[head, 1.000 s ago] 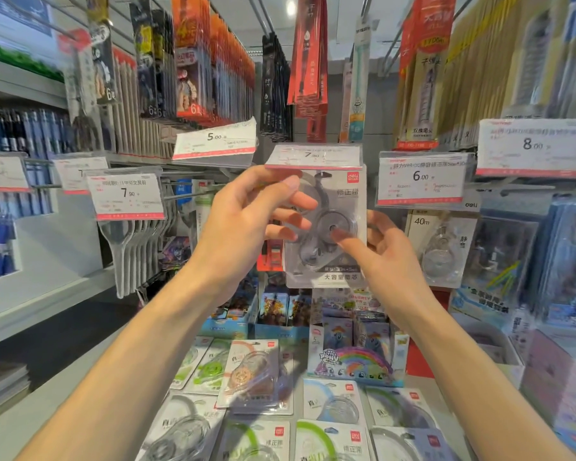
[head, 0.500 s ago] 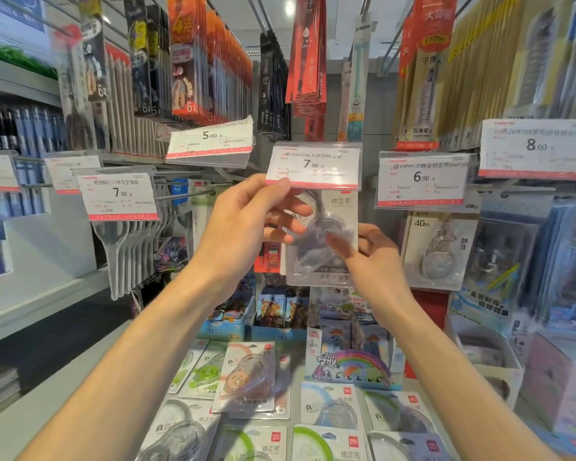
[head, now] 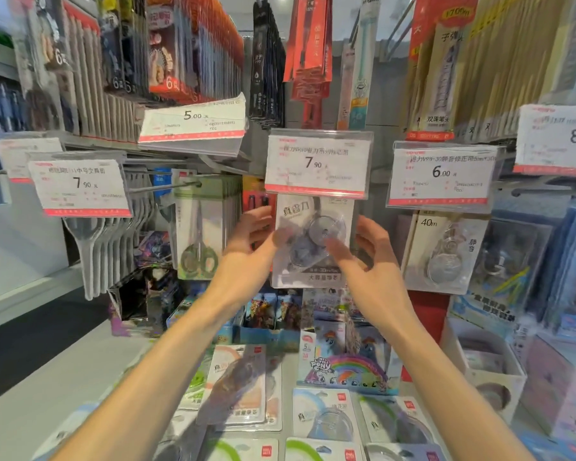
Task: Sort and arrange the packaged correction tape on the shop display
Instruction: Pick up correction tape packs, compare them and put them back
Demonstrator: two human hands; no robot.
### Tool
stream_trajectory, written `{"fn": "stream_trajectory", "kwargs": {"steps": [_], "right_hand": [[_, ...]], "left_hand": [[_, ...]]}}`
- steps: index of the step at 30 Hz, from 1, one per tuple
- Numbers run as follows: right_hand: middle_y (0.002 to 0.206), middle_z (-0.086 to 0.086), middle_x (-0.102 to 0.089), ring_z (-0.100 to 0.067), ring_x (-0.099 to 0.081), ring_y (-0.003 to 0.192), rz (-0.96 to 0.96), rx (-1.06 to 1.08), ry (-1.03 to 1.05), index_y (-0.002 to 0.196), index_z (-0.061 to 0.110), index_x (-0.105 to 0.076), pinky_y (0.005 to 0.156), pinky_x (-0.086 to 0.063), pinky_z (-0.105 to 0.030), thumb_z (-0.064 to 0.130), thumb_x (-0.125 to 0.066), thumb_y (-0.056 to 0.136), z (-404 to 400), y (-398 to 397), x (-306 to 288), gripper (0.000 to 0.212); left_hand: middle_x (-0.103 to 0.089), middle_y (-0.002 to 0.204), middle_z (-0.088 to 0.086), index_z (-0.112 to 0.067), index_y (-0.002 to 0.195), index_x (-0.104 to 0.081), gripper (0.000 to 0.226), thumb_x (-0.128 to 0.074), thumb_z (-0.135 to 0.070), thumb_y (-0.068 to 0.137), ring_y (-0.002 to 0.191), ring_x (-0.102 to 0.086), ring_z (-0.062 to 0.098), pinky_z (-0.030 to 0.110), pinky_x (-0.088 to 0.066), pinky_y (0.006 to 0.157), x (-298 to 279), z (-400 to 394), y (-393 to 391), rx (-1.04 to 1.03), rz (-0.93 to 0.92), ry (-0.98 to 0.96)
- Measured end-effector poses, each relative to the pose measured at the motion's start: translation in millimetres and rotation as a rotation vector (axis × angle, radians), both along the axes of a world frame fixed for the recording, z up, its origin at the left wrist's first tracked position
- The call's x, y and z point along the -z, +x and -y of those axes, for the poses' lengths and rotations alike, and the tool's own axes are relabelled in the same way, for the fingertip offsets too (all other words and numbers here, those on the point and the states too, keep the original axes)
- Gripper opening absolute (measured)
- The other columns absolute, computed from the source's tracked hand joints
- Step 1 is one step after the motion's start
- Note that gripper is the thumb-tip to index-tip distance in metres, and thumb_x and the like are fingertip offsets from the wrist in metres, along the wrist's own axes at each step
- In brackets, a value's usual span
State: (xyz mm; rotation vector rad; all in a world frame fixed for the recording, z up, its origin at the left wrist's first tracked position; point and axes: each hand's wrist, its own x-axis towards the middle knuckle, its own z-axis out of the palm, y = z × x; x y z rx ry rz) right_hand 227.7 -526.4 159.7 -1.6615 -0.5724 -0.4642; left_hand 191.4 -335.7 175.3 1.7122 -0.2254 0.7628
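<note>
A clear blister pack of correction tape (head: 313, 247) hangs under the 7.90 price tag (head: 316, 163) at the centre of the display. My left hand (head: 246, 247) is at its left edge, fingers behind the card and a blurred thumb on the front. My right hand (head: 373, 264) is by the right edge with fingers spread, its index finger blurred across the blister. Several more correction tape packs (head: 323, 417) lie flat on the shelf below, between my forearms.
A scissors pack (head: 198, 234) hangs to the left and a 40 m tape pack (head: 443, 251) to the right under the 6.00 tag (head: 441, 176). A rainbow pony box (head: 343, 364) and a white box (head: 492, 371) stand on the shelf. Pen packs hang overhead.
The pack has gone up and back under the 7.90 tag. Both hands have dropped from its top and front to its sides, and the right fingers have spread.
</note>
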Motion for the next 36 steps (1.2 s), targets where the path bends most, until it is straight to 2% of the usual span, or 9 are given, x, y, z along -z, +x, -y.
{"fn": "stream_trajectory", "kwargs": {"steps": [5, 8, 18, 21, 24, 26, 28, 32, 36], "right_hand": [[0.133, 0.018, -0.061, 0.017, -0.057, 0.115, -0.028, -0.028, 0.043, 0.15, 0.033, -0.04, 0.078, -0.045, 0.002, 0.067, -0.068, 0.077, -9.0, 13.3, -0.6, 0.085], [0.124, 0.019, -0.067, 0.018, -0.061, 0.107, -0.029, -0.008, 0.084, 0.137, 0.035, -0.048, 0.078, -0.046, 0.001, 0.061, -0.068, 0.082, -9.8, 23.1, 1.6, 0.064], [0.115, 0.021, -0.066, 0.027, -0.06, 0.095, -0.094, -0.052, 0.067, 0.127, 0.032, -0.053, 0.077, -0.045, 0.002, 0.045, -0.067, 0.096, -6.2, 34.6, 2.4, 0.036], [0.128, 0.006, -0.069, 0.015, -0.063, 0.108, -0.147, -0.055, 0.077, 0.137, 0.025, -0.055, 0.086, -0.051, -0.006, 0.038, -0.066, 0.099, 11.4, 25.5, 7.9, 0.041], [0.121, 0.01, -0.075, -0.006, -0.069, 0.115, -0.173, -0.024, 0.099, 0.128, 0.03, -0.061, 0.103, -0.055, -0.031, 0.029, -0.065, 0.101, 32.5, 10.9, 20.3, 0.028], [0.109, 0.01, -0.08, -0.006, -0.074, 0.105, -0.182, -0.008, 0.134, 0.119, 0.032, -0.066, 0.095, -0.058, -0.03, 0.031, -0.067, 0.099, 46.1, -3.1, 32.3, 0.02], [0.1, 0.006, -0.081, -0.009, -0.077, 0.095, -0.2, 0.002, 0.157, 0.111, 0.03, -0.07, 0.081, -0.061, -0.025, 0.03, -0.069, 0.098, 58.6, -19.1, 47.2, 0.013], [0.086, -0.005, -0.08, -0.016, -0.075, 0.078, -0.29, -0.002, 0.225, 0.099, 0.019, -0.073, 0.068, -0.059, -0.026, 0.018, -0.068, 0.098, 76.2, -52.7, 84.6, 0.005], [0.067, -0.002, -0.073, -0.01, -0.064, 0.059, -0.362, -0.031, 0.208, 0.091, 0.01, -0.069, 0.06, -0.056, -0.02, 0.008, -0.064, 0.1, 81.7, -86.1, 115.6, 0.01]], "left_hand": [[-0.072, 0.094, -0.036, -0.039, 0.116, -0.059, 0.021, -0.065, -0.038, 0.096, 0.09, -0.065, -0.019, 0.0, -0.046, 0.071, 8.8, 10.2, 20.1, 0.041, 0.038, -0.066], [-0.076, 0.091, -0.024, -0.032, 0.119, -0.057, 0.023, -0.066, -0.03, 0.098, 0.086, -0.065, -0.021, -0.002, -0.044, 0.07, 12.5, 10.9, 29.4, 0.049, 0.055, -0.083], [-0.067, 0.122, -0.006, -0.019, 0.145, -0.049, 0.052, -0.06, -0.042, 0.1, 0.108, -0.06, -0.006, -0.002, -0.044, 0.07, 5.2, 14.0, 46.5, 0.055, -0.035, -0.023], [-0.063, 0.111, -0.021, -0.038, 0.123, -0.057, 0.023, -0.06, -0.04, 0.101, 0.092, -0.063, -0.02, -0.003, -0.044, 0.068, 10.2, 10.3, 35.0, 0.025, -0.04, -0.03], [-0.065, 0.116, -0.024, -0.043, 0.118, -0.059, 0.02, -0.06, -0.048, 0.098, 0.103, -0.063, -0.015, 0.007, -0.049, 0.084, 19.6, 1.5, 17.9, 0.026, -0.036, -0.011], [-0.069, 0.119, -0.013, -0.039, 0.115, -0.063, 0.017, -0.063, -0.042, 0.099, 0.113, -0.067, 0.005, 0.027, -0.052, 0.099, 28.1, -3.8, 4.9, 0.029, -0.061, -0.074], [-0.074, 0.114, -0.003, -0.033, 0.111, -0.066, 0.014, -0.066, -0.035, 0.097, 0.109, -0.071, 0.017, 0.036, -0.055, 0.097, 38.7, -6.0, -13.1, 0.009, -0.077, -0.137], [-0.08, 0.091, 0.0, -0.022, 0.095, -0.07, 0.005, -0.066, -0.021, 0.097, 0.085, -0.074, 0.013, 0.03, -0.058, 0.079, 68.8, -1.6, -58.3, -0.034, -0.098, -0.248], [-0.076, 0.072, -0.002, -0.023, 0.076, -0.073, 0.031, -0.058, -0.01, 0.101, 0.067, -0.069, 0.01, 0.022, -0.057, 0.066, 105.4, 11.5, -100.5, -0.062, -0.113, -0.333]]}}
